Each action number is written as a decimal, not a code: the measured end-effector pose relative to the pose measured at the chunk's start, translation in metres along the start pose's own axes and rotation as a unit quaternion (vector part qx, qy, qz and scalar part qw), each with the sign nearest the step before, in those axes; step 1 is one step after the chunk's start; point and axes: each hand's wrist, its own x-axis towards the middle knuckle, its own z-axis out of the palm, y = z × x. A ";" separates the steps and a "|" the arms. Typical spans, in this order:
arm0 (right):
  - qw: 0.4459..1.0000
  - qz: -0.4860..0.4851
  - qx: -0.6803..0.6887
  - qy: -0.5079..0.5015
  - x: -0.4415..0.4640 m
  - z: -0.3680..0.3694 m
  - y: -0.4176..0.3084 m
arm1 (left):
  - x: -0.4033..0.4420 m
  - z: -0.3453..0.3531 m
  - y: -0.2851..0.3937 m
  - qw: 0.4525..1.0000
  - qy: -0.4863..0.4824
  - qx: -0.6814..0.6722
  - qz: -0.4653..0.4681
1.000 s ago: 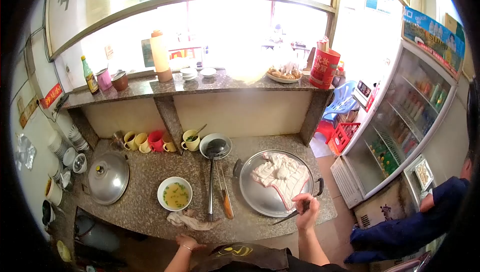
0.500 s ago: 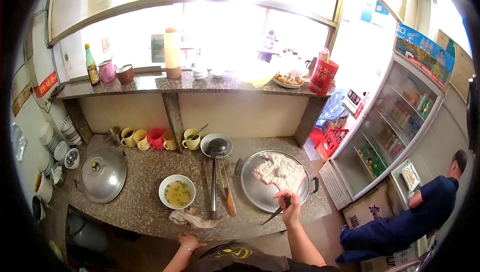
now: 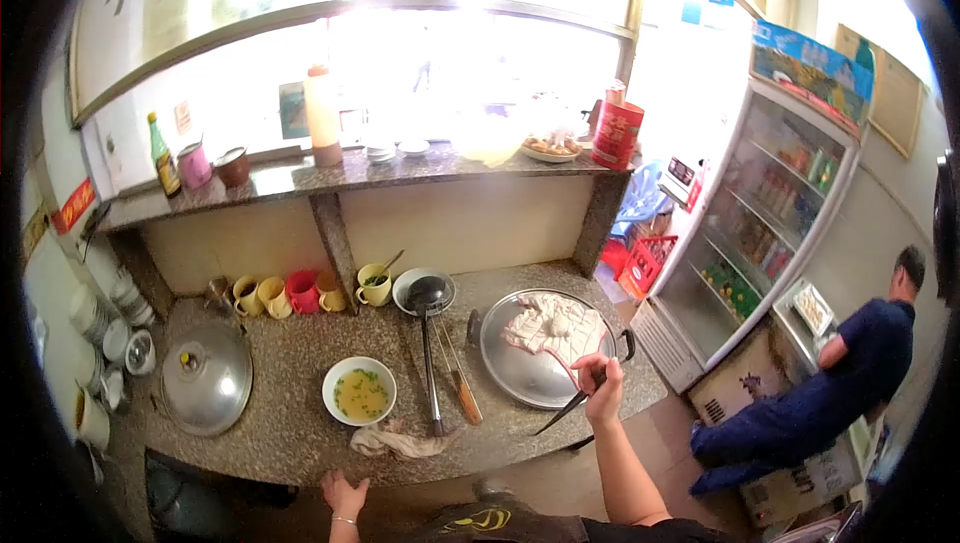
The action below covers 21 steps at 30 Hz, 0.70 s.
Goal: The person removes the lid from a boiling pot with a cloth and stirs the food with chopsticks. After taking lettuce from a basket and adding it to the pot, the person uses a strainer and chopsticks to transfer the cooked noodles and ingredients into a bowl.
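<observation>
My right hand [image 3: 602, 393] is closed round the handle of a dark pointed tool [image 3: 562, 413], too small to name surely, near the front rim of a round metal lid [image 3: 520, 375]. A crumpled white cloth [image 3: 555, 328] lies on that lid. At the counter's front edge my left hand [image 3: 344, 493] has its fingers spread and holds nothing. Just beyond it are a bowl of yellowish soup with green bits [image 3: 360, 392] and a crumpled rag [image 3: 405, 440]. A ladle [image 3: 430, 353] rests with its head in a bowl [image 3: 408, 281], beside a wooden-handled utensil [image 3: 467, 398].
Another metal lid [image 3: 207, 380] lies on the left of the counter [image 3: 285, 423]. Cups, among them a red mug [image 3: 303, 291], line the back. A shelf [image 3: 270, 183] holds bottles and a red can [image 3: 617, 133]. A person [image 3: 830, 383] stands at right beside a glass-door fridge [image 3: 755, 233].
My right hand moved left, then slightly right, with the tool still in it. My left hand has shifted left and down. The camera view has shifted, and the person at right appears more upright.
</observation>
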 end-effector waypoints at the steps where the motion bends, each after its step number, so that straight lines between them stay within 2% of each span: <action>1: 1.000 -0.007 -0.009 0.005 -0.001 0.000 -0.001 | -0.001 -0.011 -0.011 0.998 0.006 0.015 -0.069; 2: 1.000 -0.013 0.010 0.008 -0.001 -0.001 -0.002 | 0.002 -0.020 -0.017 0.990 0.013 0.028 -0.136; 3: 1.000 -0.016 0.010 0.020 0.000 -0.002 0.000 | 0.010 -0.025 -0.022 0.991 0.015 0.036 -0.126; 5: 0.999 -0.019 0.035 0.009 0.001 -0.005 0.004 | 0.026 -0.030 -0.039 0.964 -0.095 0.052 -0.242; 10: 0.999 -0.009 0.040 0.014 0.002 -0.003 0.002 | 0.026 -0.026 -0.039 0.961 -0.123 0.072 -0.236; 12: 1.000 -0.008 0.025 0.010 0.001 -0.003 0.001 | 0.003 -0.048 -0.018 0.968 -0.108 0.031 -0.223; 13: 1.000 -0.006 0.012 0.004 0.003 -0.003 0.000 | 0.017 -0.037 -0.026 0.969 -0.108 0.028 -0.221; 15: 1.000 0.000 0.025 -0.010 0.004 -0.005 0.003 | 0.044 -0.012 -0.051 0.961 -0.152 0.112 -0.202; 21: 1.000 -0.002 0.022 -0.001 0.004 0.004 0.006 | 0.047 -0.009 -0.053 0.958 -0.158 0.118 -0.207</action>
